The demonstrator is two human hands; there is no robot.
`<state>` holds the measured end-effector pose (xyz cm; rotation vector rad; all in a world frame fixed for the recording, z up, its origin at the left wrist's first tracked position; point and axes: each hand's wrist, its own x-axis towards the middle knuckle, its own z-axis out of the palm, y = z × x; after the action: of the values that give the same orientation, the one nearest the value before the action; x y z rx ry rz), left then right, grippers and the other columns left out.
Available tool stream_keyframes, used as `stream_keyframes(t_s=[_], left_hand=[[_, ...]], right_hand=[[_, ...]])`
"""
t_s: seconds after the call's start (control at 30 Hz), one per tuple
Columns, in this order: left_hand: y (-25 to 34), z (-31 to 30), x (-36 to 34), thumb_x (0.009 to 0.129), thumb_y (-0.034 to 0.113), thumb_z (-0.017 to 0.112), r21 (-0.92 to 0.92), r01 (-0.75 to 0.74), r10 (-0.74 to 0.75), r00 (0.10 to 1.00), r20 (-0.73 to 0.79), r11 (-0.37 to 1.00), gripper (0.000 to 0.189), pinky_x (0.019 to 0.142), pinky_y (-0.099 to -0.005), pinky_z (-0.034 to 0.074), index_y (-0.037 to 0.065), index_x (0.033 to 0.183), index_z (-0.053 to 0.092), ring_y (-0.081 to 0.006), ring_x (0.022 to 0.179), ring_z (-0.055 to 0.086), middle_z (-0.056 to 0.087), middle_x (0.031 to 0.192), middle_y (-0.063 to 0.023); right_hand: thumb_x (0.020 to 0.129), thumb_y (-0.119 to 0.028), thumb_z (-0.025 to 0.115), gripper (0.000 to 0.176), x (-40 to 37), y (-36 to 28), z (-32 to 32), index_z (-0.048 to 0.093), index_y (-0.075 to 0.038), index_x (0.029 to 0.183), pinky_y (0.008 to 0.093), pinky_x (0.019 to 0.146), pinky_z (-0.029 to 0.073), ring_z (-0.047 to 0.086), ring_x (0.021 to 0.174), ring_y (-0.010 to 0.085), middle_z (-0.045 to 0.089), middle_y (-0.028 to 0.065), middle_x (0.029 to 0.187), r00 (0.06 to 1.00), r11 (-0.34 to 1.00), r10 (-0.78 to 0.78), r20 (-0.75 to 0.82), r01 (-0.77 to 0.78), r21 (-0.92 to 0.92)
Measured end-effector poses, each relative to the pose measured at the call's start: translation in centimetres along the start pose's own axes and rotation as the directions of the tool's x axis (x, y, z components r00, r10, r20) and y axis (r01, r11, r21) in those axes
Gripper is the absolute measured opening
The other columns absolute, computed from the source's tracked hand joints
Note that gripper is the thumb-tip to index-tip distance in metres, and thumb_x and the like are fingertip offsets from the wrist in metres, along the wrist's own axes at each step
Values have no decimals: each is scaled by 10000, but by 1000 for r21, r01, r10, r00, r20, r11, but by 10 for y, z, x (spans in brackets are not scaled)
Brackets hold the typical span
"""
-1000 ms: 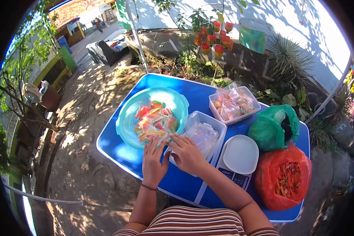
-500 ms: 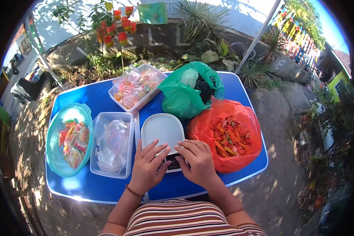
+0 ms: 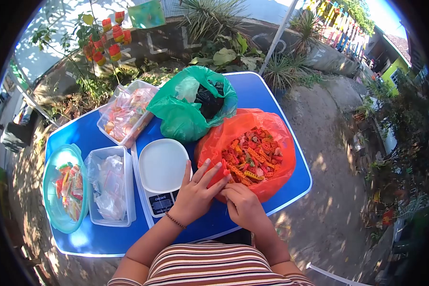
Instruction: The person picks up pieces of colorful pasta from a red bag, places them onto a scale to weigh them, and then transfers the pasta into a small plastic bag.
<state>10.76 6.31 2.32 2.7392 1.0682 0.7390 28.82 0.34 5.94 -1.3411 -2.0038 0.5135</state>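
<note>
A red plastic bag stands open on the table, filled with red, orange and yellow dry snack pieces, some of them ridged. My left hand is open, its fingers spread against the near left side of the bag. Close beside it, my right hand has its fingers curled at the bag's near rim and closed on the plastic; the fingertips are partly hidden. Left of the bag lies a digital kitchen scale with a bare white plate, its front panel partly covered by my left forearm.
On the blue table stand a teal basket of filled snack packets, a clear tub of plastic bags, another tub of packed snacks, and a green plastic bag holding a black one. Plants and a wall stand behind.
Both hands have left the scale and moved right to the red bag. My right hand has closed on its rim. The camera view has turned to the right.
</note>
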Motion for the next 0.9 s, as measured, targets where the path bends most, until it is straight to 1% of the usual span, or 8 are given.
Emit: stream_keyframes(t_s=[0.1,0.2,0.33,0.5,0.6,0.73,0.77,0.9], left_hand=[[-3,2,-3,798,148,728,98,61,-60,998,-11,993,464,1222,-686,129,282,1242,721,-302,1488,368,518,1511,-22],[-1,3,-5,788,138,732,103,99,-99,995,-7,990,372,1223,-689,125,245,1144,748,-295,1489,365,533,1491,-17],[-4,5,-9,784,141,743,87,93,-92,995,-25,992,199,1226,-696,121,207,971,766,-277,1481,376,560,1458,4],[-7,-2,-14,788,157,757,97,81,-82,997,4,992,104,1228,-699,120,197,883,765,-259,1470,394,588,1424,20],[-8,-4,-16,787,149,767,71,81,-81,997,-10,994,114,1227,-697,122,194,892,768,-263,1467,398,592,1418,14],[-4,-6,-15,799,157,778,14,109,-109,994,10,994,324,1227,-692,109,216,1114,730,-275,1452,419,583,1430,6],[0,-5,-14,803,159,779,-28,116,-116,993,0,993,385,1228,-691,106,221,1176,706,-278,1448,425,580,1434,2],[4,-2,-16,818,168,778,-178,77,-76,997,9,981,549,1224,-694,93,246,1335,611,-283,1431,448,566,1454,-17]], right_hand=[[834,48,619,235,-2,8,-11,670,27,1063,441,935,518,643,1011,383,689,195,1060,989,987,141,-40,-137,84],[845,48,623,243,11,22,-14,677,23,1080,444,956,510,650,1010,377,698,184,1066,967,987,95,-238,-122,-102],[811,-72,748,266,28,23,-4,706,-3,1065,433,871,538,668,925,369,705,184,993,974,932,69,-217,-141,-335],[779,-129,788,336,27,30,-6,698,-30,1088,424,885,528,658,928,345,704,150,981,962,909,169,-215,-237,-342],[792,-117,781,329,20,47,-16,696,-28,1097,423,861,541,674,923,346,713,159,986,929,890,208,-306,-309,-334],[832,-86,758,295,16,57,-27,704,3,1107,428,805,564,696,876,389,725,194,971,862,907,277,-424,-380,-180],[863,-61,746,257,17,57,-29,710,27,1102,377,765,576,723,835,346,727,202,928,863,915,246,-442,-357,-188],[861,-45,768,258,18,50,-32,710,45,1096,318,751,570,734,832,227,738,174,893,755,845,531,-384,-503,180]])
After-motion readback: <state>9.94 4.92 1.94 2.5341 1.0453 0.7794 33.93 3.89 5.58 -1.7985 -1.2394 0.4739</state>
